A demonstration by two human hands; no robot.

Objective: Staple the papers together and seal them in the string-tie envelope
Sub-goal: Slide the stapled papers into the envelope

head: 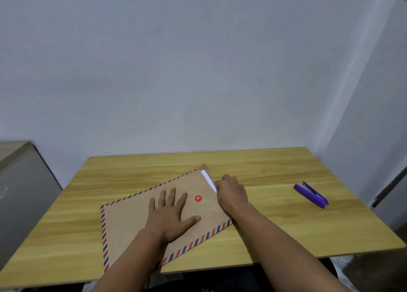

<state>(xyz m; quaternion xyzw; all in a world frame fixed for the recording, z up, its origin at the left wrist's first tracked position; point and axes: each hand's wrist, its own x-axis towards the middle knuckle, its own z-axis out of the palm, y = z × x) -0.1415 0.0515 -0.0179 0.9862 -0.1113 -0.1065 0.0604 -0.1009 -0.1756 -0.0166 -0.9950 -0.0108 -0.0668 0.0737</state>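
Note:
A brown envelope (132, 217) with a red-and-blue striped border lies at an angle on the wooden table (275, 225). A red button (198, 198) sits on its face. My left hand (170, 214) rests flat on the envelope with fingers spread. My right hand (231, 192) is at the envelope's open right end, fingers curled against the papers (208, 180), of which a white strip shows at the mouth. The envelope's flap (207, 170) stands behind that strip. A purple stapler (311, 195) lies alone at the right of the table.
A grey cabinet (19, 195) stands left of the table. A pale wall runs behind it. The table's near edge is just below the envelope's lower corner.

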